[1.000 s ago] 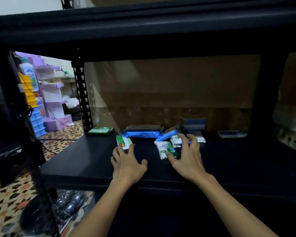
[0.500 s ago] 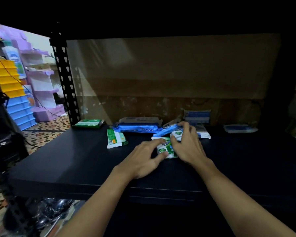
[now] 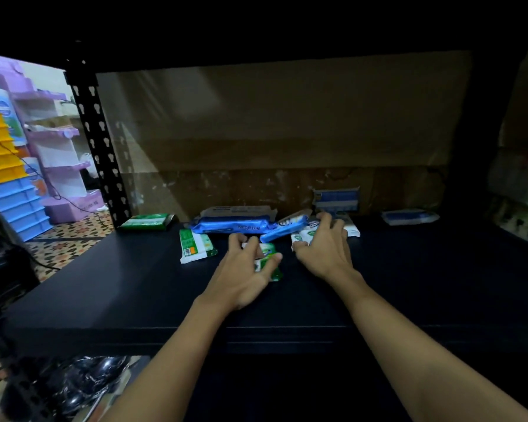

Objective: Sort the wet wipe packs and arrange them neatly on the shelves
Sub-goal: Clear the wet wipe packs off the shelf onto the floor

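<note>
Dark shelf [image 3: 110, 287]: blue pack [image 3: 230, 226], upside-down lettering "antabax".

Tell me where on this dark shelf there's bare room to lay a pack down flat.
Free: the front strip of the shelf before both hands, and the right stretch between the right hand and the far blue pack. Crowded: the middle back, around the long blue pack and the left hand.

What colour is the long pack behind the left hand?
Blue long pack, best seen in the head view.
</note>
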